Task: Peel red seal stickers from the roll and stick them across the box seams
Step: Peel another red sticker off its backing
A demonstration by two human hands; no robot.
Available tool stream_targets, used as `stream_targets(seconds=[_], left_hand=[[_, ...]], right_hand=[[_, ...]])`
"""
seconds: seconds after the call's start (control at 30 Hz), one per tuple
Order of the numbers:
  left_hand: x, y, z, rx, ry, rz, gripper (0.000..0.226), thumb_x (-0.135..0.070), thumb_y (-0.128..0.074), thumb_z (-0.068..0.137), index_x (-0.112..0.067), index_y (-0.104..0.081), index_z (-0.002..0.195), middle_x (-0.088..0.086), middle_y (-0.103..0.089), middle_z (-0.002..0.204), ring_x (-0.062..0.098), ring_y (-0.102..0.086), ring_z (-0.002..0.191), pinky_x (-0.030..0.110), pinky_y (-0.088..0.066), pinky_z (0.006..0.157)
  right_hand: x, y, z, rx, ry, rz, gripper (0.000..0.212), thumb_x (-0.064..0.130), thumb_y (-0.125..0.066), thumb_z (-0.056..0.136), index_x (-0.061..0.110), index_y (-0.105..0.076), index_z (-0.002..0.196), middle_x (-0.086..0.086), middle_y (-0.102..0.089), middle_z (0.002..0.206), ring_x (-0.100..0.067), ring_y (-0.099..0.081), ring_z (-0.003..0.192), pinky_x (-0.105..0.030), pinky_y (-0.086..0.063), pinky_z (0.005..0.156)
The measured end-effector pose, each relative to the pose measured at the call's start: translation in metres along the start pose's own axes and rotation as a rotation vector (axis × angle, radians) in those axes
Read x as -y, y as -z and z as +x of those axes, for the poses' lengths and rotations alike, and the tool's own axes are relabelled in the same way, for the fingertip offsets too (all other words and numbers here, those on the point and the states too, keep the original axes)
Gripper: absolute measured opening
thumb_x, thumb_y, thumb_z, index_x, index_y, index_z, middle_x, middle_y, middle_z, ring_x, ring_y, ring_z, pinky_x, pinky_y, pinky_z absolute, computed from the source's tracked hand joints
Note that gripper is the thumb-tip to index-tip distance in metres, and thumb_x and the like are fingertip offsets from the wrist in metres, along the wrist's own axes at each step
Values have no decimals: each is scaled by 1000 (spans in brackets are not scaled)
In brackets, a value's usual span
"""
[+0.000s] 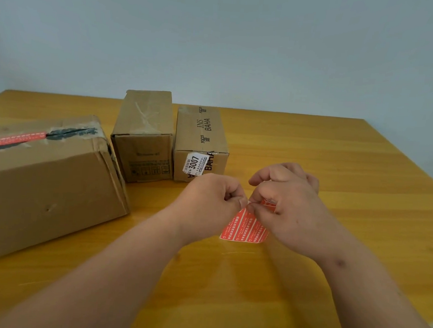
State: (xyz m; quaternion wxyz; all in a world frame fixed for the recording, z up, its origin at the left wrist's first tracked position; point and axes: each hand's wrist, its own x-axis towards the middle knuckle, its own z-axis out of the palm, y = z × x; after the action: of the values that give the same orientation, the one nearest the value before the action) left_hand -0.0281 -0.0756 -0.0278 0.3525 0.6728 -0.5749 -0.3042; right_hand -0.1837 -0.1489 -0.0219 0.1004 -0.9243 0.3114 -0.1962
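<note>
From the head view, a yellow wooden table (315,151) is standing against a pale blue-grey wall (220,40). Both hands are pinching the red sticker strip (245,227) above the tabletop: left hand (212,202), right hand (290,203). Three cardboard boxes (145,135) are sitting at left.

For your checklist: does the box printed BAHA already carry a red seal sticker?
No: the BAHA box shows only a white label; no red sticker is visible on it.
</note>
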Motion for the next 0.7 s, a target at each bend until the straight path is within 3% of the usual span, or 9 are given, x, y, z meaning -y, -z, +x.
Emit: stream_targets(seconds=[0.37, 0.57, 0.7], left_hand=[[1, -2, 3, -5, 49, -126, 24, -20, -59, 95, -15, -63, 72, -8, -51, 56, 0, -38, 40, 16, -33, 44], [0, -1, 5, -3, 81, -119, 24, -26, -59, 95, -17, -63, 73, -7, -60, 63, -2, -47, 47, 16, -40, 50], [1, 1, 6, -4, 75, -197, 30, -33, -59, 94, -6, -65, 81, 20, -65, 79, 14, -50, 65, 34, -44, 65]], right_hand=[[-1, -2, 2, -74, 20, 0, 11, 30, -59, 72, 27, -67, 65, 18, -58, 98, -11, -44, 108, -30, -15, 85], [-4, 4, 5, 6, -49, -25, 21, 41, -70, 73, 32, -72, 93, 22, -56, 108, -7, -36, 116, -38, -18, 96], [-3, 3, 8, 1, -44, -16, 6, 34, -75, 76, 31, -71, 74, 22, -57, 106, -9, -37, 116, -39, -18, 96]])
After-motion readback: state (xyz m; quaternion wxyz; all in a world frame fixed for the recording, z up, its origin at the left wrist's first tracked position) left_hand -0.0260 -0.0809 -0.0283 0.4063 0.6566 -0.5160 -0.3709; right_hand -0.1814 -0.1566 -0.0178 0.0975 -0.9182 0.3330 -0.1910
